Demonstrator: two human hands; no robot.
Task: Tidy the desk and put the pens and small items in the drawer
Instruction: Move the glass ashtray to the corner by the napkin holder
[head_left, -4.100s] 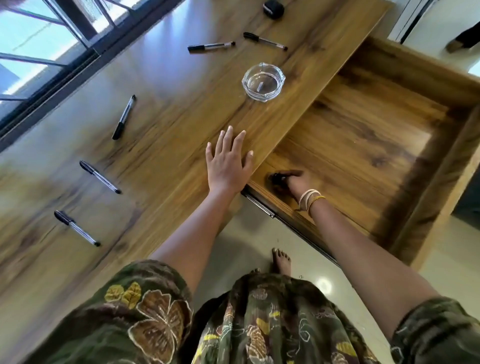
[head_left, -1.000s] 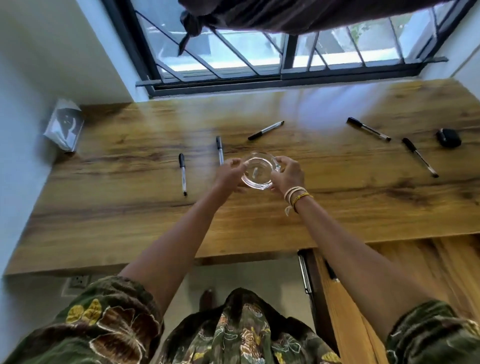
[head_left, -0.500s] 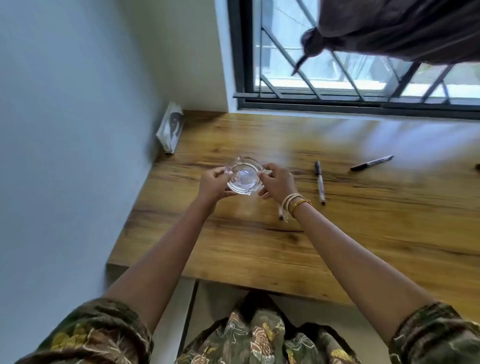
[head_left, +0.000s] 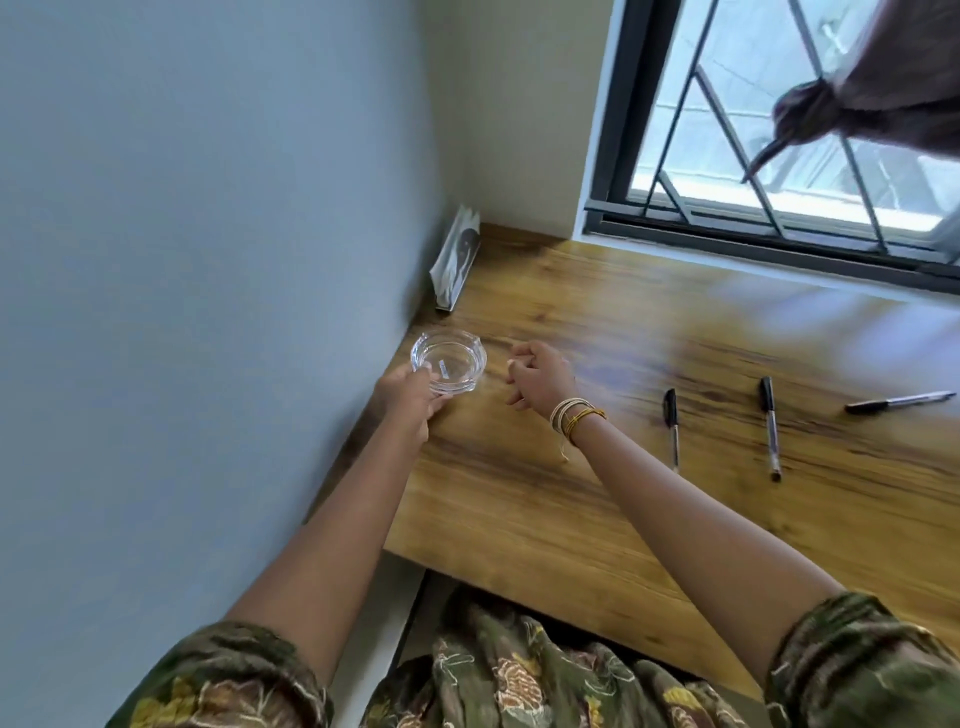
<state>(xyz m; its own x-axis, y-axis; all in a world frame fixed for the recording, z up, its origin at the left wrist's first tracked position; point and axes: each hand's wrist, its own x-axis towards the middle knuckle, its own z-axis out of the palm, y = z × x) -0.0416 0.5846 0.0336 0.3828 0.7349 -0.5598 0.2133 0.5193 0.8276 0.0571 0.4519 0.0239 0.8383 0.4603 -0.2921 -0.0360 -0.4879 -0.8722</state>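
left hand (head_left: 405, 397) gripping near rim of ashtray (head_left: 449, 360), fingers curled round it, parking it at desk (head_left: 519, 499) corner against wall, likely to clear the work area. right hand (head_left: 537, 379) just right of ashtray, not touching, fingers loosely curled, holding nothing. three pens well right of right fingers: near pen (head_left: 671, 426), mid pen (head_left: 769, 426), far pen (head_left: 901, 401), all flat on desk, not yet binned. drawer not in view. card stand (head_left: 457, 267) beyond left fingers, against wall. probably next: let go of ashtray, collect pens.
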